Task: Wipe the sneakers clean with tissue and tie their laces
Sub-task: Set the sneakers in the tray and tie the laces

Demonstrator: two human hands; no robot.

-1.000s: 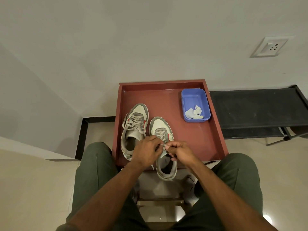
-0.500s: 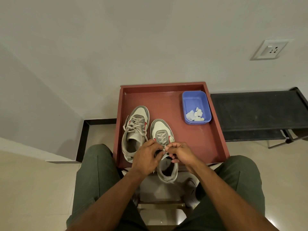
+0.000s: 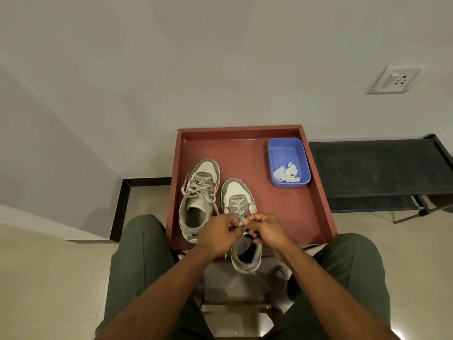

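Head view: both hands, left hand point(image 3: 217, 233) and right hand point(image 3: 267, 228), pinch the laces point(image 3: 239, 212) of the right sneaker point(image 3: 241, 217) at the tray's point(image 3: 306, 217) near edge. Tying is the step in hand, I'd say; next, pull the knot snug.

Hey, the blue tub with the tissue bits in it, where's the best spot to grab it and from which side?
Probably by a long side wall of the blue tub, pinched over the rim from above. It sits upright and open-topped at the tray's far right corner, close to the right wall, so the left wall, facing bare tray floor, looks freer. The tissue scraps lie at its near end, clear of that rim.
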